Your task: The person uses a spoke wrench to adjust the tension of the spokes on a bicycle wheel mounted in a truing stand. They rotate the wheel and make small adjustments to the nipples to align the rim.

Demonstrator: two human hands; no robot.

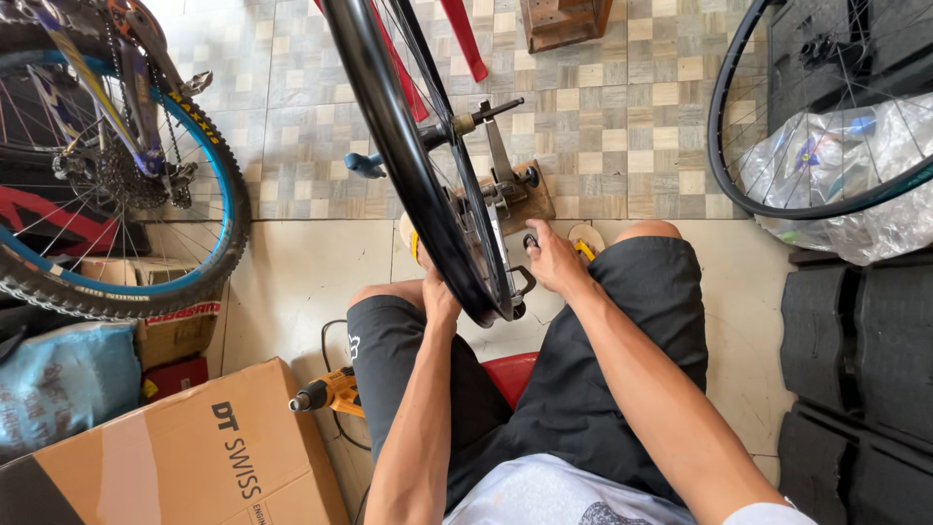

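A black bicycle wheel rim (408,146) with thin spokes stands edge-on in a metal truing stand (505,190) on a wooden base between my knees. My left hand (437,292) is behind the rim's lower left side, its fingers hidden by the rim. To the right of the rim's lowest part, my right hand (552,258) has its fingers pinched on a small black knob of the stand. I sit on a red stool (510,374) in black shorts.
A bicycle's rear wheel (126,185) with a blue-striped tyre stands at left. A cardboard box (185,457) and a yellow power drill (326,392) lie at lower left. Another rim (748,165) and a plastic bag (846,175) are at right, above black tyres (855,379).
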